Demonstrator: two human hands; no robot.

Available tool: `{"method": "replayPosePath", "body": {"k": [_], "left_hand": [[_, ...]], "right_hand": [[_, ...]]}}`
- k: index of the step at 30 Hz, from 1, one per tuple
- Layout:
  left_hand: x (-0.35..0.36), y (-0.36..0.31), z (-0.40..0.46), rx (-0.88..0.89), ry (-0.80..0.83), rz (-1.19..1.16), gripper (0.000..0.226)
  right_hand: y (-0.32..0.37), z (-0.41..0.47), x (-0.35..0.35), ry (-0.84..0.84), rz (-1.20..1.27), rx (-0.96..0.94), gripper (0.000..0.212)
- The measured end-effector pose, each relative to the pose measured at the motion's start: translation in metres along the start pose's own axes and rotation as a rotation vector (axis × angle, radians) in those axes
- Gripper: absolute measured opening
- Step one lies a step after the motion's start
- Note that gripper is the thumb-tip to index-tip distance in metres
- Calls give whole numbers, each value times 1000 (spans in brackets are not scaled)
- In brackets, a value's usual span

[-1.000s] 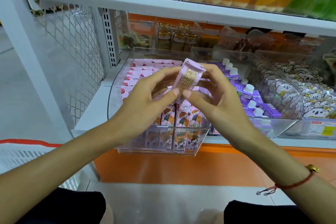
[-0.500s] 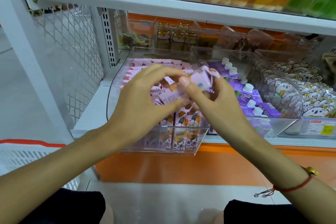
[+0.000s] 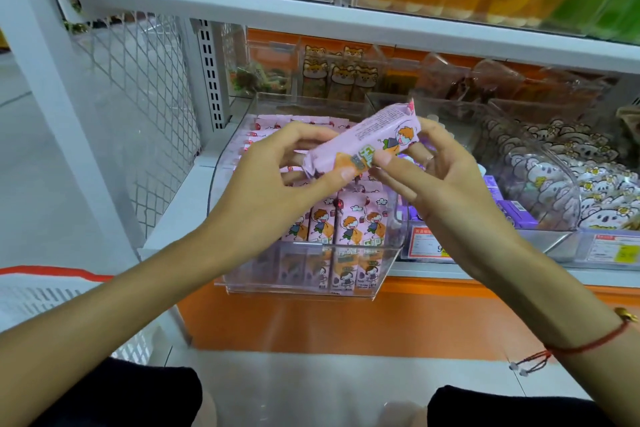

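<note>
Both hands hold one pink snack pack (image 3: 363,144) in the air above the clear bin (image 3: 301,284) at the front edge of the shelf (image 3: 173,215). The left hand (image 3: 277,184) pinches the pack's lower left end, and the right hand (image 3: 440,180) pinches it near the middle and the upper right end. The pack tilts up to the right. More pink packs (image 3: 349,229) stand upright in the bin. Purple cartons (image 3: 512,215) sit in the next bin to the right.

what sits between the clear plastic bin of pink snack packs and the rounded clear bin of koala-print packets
Purple cartons, in the head view; the right hand, holding a pink wrapped snack pack with the left hand, hides most of them.
</note>
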State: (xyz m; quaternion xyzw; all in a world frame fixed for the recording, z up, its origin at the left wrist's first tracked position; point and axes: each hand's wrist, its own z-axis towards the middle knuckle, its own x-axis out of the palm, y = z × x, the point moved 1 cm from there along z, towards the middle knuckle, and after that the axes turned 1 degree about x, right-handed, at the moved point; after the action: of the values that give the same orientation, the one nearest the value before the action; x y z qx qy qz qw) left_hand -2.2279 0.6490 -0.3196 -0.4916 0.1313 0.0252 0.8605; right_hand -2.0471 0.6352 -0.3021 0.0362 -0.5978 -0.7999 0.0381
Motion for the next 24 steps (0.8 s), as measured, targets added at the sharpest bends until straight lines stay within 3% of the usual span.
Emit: {"method": "replayPosePath", "body": {"k": [6, 10, 12, 17, 21, 24], "left_hand": [[2, 0, -1, 22, 61, 29, 49], [1, -6, 2, 61, 37, 35, 42], [-7, -8, 7, 87, -56, 22, 38], [-29, -1, 15, 46, -294, -61, 44], [-27, 3, 14, 66, -212, 20, 59], [-24, 7, 15, 107, -130, 10, 48]], "right_hand": [[2, -2, 8, 83, -276, -212, 44], [-1, -1, 15, 89, -341, -231, 46], [-3, 1, 14, 37, -403, -231, 50], [-20, 5, 14, 61, -1032, -257, 33], [-34, 4, 23, 187, -1498, -301, 42], [-35, 3, 25, 208, -1552, -287, 44]]}}
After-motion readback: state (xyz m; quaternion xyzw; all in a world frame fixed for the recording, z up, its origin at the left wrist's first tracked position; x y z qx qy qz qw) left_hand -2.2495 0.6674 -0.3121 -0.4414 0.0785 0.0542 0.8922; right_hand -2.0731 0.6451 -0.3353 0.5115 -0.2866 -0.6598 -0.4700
